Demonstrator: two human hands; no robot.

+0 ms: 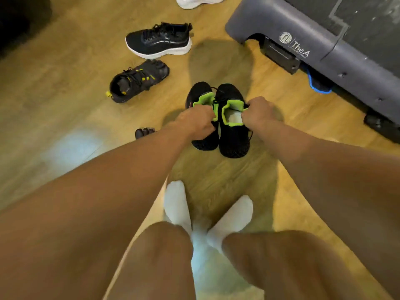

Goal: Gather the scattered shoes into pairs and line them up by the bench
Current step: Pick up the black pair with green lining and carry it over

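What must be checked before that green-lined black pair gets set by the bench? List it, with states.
1. Left hand grips the collar of the left black knit shoe with green lining: ok.
2. Right hand pinches the collar of the right matching shoe: ok.
3. Both shoes side by side, pointing the same way: ok.
4. Bare wooden floor beside the grey plastic step bench: ok.
5. Mate for the black shoe with yellow lace loops: cannot tell.
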